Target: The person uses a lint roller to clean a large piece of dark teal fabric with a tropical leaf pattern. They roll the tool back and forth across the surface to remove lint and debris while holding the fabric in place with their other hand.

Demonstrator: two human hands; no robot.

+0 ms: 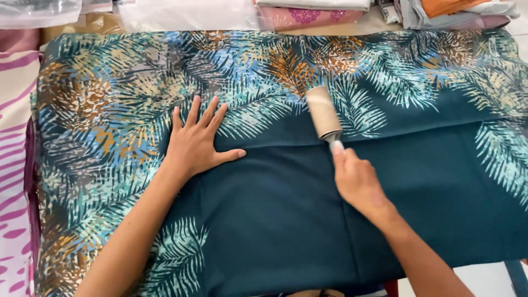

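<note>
Dark teal fabric fills the near part of the view, spread flat across the worktop, its plain middle giving way to a border of palm fronds in light blue, orange and tan toward the far and left edges. A straight fold line runs across it from just beside the left thumb toward the right.

On the plain cloth, the right hand is clenched around the handle of a lint roller; the grip covers most of the handle, so only a short pale stub shows between the fingers and the drum. The tan drum lies tilted up and to the left from the hand, resting on the fabric where the frond print begins.

Left of it, the left hand lies open and flat, palm down, fingers spread over the printed part and thumb stretched toward the roller. It holds nothing and presses on the cloth, well apart from the right hand.

At the left edge lies a pink and white striped cloth. Along the far edge sit folded fabrics in pink, white and orange, some in clear wrapping.
</note>
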